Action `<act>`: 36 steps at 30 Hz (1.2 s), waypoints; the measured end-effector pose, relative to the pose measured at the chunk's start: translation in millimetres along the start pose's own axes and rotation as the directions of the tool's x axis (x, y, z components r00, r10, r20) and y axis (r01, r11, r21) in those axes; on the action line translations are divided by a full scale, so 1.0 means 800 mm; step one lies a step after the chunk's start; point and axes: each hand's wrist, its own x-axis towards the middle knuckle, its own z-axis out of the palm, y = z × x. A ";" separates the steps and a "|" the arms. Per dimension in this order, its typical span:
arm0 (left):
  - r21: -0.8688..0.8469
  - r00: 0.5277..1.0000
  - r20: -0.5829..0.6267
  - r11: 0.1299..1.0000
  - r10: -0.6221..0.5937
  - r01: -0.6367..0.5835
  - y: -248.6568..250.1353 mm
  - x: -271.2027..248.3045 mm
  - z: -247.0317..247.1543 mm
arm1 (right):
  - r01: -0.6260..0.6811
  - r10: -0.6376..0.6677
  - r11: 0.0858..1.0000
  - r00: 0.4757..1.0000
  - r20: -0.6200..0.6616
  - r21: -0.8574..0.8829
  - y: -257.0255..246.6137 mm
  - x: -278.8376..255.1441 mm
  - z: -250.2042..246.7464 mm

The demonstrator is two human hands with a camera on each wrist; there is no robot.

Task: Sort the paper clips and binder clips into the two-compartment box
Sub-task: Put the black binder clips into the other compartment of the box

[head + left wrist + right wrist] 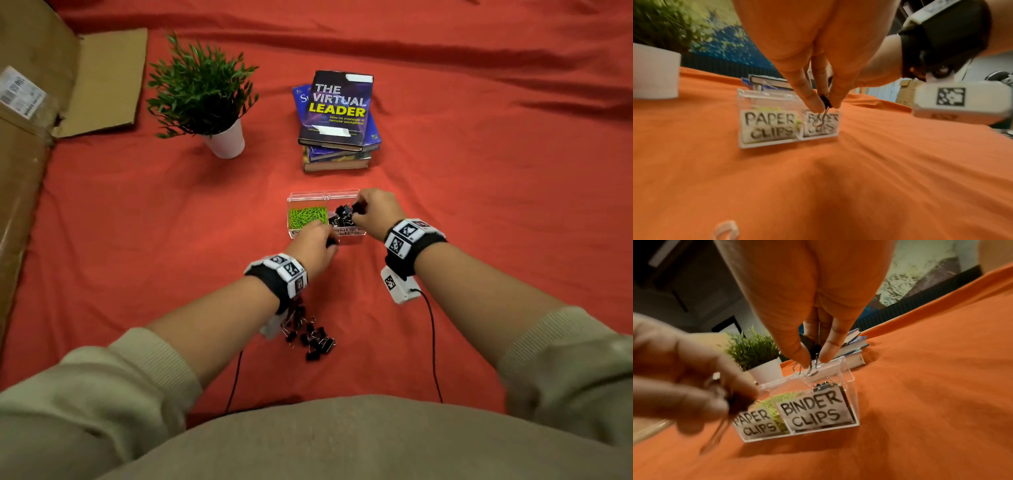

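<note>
Binder-clip drop step: right hand (375, 209) pinches 1 small black binder clip (815, 350) above the BINDER CLIPS side of the clear 2-compartment plastic box (308, 198). Left hand (313, 245) pinches another black clip (825, 101) just before the box front (green paper clips (303, 216) fill the left side). Next, probably: release over the right side, then fetch from the loose black clip pile (313, 337) on the red cloth surface (479, 192).

We see a red cloth (479, 192), creased, spread over the whole surface; on it stand a clear two-compartment box (306, 198), a stack of books (337, 137) beyond it, and a potted plant (205, 99) to their left; loose black binder clips (315, 337) lie nearer us; flattened cardboard (41, 102) covers the left edge.
</note>
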 end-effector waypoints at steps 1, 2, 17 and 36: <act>0.006 1.000 -0.019 1.000 -0.009 0.009 -0.002 0.012 -0.011 | 0.014 -0.012 0.999 0.999 0.032 -0.042 -0.003 0.008 0.003; 0.012 0.999 -0.032 1.000 -0.013 0.013 -0.003 0.024 -0.019 | 0.028 -0.022 0.996 0.997 0.071 -0.083 -0.004 0.014 0.006; 0.244 0.968 0.222 0.954 0.117 -0.172 0.015 0.106 -0.001 | 0.300 -0.263 0.954 0.851 0.454 -0.010 -0.012 -0.104 0.049; 0.180 0.889 0.447 0.963 0.103 -0.202 -0.095 -0.115 0.019 | 0.486 -0.328 0.870 0.692 0.643 -0.079 0.002 -0.160 0.110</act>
